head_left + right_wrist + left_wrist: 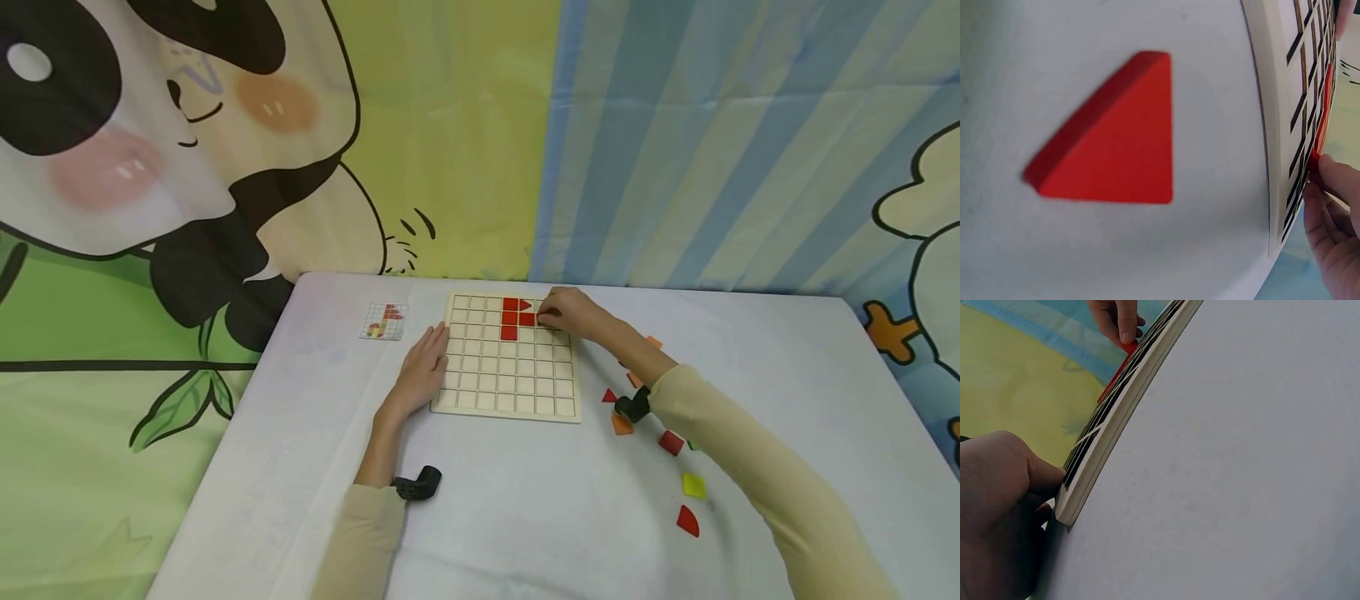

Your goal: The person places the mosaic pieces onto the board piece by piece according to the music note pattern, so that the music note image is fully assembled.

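Note:
A pale wooden grid board lies on the table. Several red pieces sit in its upper cells, with a pointed one at the top right of the group. My left hand rests against the board's left edge with fingers extended; the left wrist view has its thumb touching the frame near a corner. Over the upper right cells, my right hand pinches a small red tile between thumb and finger, beside the red group. Fingers mostly hide this tile's shape.
Left of the board lies a small pattern card. Scattered to the right are a red triangle, an orange tile, a red block, a yellow tile and a red quarter-round. My right forearm covers some pieces.

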{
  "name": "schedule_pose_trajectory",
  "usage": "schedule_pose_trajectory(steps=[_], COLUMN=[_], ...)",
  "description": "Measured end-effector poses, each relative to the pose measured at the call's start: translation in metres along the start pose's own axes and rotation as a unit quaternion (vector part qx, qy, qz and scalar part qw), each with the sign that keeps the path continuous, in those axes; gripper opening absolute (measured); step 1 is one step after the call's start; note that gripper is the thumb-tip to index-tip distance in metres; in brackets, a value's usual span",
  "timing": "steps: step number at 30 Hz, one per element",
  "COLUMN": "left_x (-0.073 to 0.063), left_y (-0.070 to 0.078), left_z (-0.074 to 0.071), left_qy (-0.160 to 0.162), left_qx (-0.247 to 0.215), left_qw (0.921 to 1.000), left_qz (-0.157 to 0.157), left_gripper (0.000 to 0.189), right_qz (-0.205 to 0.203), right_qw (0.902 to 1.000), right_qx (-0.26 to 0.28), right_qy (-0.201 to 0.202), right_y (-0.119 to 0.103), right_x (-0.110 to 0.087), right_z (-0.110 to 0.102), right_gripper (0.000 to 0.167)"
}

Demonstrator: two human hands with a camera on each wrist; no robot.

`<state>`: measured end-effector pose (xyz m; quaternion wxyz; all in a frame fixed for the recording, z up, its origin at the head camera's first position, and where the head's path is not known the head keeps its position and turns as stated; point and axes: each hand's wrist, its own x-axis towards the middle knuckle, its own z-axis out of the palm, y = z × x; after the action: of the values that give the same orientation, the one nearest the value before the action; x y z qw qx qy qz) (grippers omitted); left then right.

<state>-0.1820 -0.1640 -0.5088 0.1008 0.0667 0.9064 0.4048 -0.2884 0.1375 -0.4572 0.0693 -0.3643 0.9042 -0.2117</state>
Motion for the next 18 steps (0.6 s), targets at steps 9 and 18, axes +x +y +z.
schedule_pose_trajectory(steps=[9,18], left_x=[0.0003,-0.0005], left_y=[-0.0005,0.001], left_z=[-0.0009,-0.0013], left_qy=[-0.007,-0.004], left_qx=[0.003,0.001], left_qw=[1.0,1.0], left_qz=[-0.002,0.0], left_gripper=[0.057,0.057], right_qz=[0.082,0.084], right_qw=[0.9917,0.9928], right_qx=[0.099,0.085], right_qy=[-0.002,0.004], right_y=[0.0031,0.0069], right_x=[0.0018,-0.0008], right_z=[0.0041,0.0063], right_gripper=[0.007,0.007])
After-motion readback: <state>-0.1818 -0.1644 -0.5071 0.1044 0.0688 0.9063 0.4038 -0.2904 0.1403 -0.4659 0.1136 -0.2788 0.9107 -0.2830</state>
